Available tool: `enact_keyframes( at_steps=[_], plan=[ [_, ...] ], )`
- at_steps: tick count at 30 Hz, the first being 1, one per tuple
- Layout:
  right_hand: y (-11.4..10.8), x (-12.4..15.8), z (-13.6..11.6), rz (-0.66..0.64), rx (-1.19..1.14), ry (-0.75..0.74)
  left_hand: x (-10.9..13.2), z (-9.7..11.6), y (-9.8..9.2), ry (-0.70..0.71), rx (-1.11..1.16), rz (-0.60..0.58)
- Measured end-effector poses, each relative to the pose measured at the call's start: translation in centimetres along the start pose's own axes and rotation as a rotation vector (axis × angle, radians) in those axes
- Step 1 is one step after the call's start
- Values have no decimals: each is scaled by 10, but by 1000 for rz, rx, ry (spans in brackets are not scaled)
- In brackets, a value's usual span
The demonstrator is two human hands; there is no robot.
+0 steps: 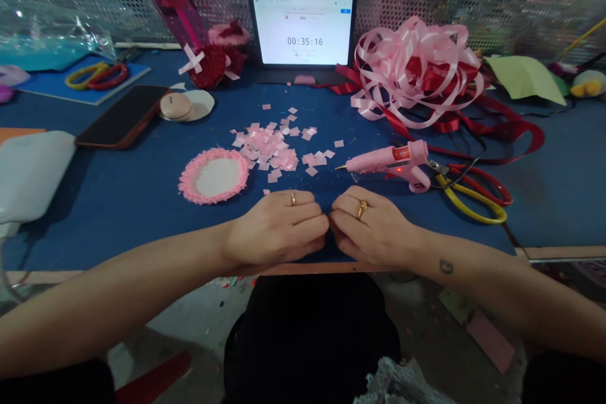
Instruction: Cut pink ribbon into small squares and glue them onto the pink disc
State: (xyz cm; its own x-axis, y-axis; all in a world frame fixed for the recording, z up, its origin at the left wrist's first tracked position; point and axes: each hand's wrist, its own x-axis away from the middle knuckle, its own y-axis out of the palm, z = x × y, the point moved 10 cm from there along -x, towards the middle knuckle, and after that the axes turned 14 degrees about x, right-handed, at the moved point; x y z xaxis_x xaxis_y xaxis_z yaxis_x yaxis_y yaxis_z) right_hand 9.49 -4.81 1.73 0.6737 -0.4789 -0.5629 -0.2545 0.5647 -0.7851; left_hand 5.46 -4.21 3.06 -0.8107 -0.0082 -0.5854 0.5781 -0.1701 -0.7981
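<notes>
My left hand (283,227) is curled into a loose fist near the front edge of the table, a ring on one finger. Close beside it, my right hand (372,222) is closed the same way, also ringed; nothing shows sticking out of either. Left of my left hand lies a round white disc (218,178) bordered by a pink frilled edge (189,186). Small pink ribbon squares (269,146) are heaped beyond the hands. A pink glue gun (386,159) lies on its side past my right hand, its nozzle pointing left.
Yellow-and-red scissors (473,199) lie right of the glue gun, below tangled pink and red ribbon (416,76). At the back stands a tablet (305,25) showing a timer. A phone (125,115), a white device (33,170) and other scissors (97,76) are at left.
</notes>
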Motion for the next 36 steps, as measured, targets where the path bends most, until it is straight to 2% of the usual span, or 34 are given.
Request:
enact_keyframes(
  at_steps=[5, 14, 30, 36],
  plan=[
    [1, 1, -3, -13, -1, -24, -1, 3, 4, 5, 0, -60],
    [-6, 0, -9, 52, 29, -57, -1, 6, 2, 17, 6, -32],
    [-5, -2, -5, 45, 25, -26, -1, 4, 2, -10, -5, -38],
    [-9, -4, 6, 28, -86, 42, 0, 0, -5, -28, -35, 41]
  ],
)
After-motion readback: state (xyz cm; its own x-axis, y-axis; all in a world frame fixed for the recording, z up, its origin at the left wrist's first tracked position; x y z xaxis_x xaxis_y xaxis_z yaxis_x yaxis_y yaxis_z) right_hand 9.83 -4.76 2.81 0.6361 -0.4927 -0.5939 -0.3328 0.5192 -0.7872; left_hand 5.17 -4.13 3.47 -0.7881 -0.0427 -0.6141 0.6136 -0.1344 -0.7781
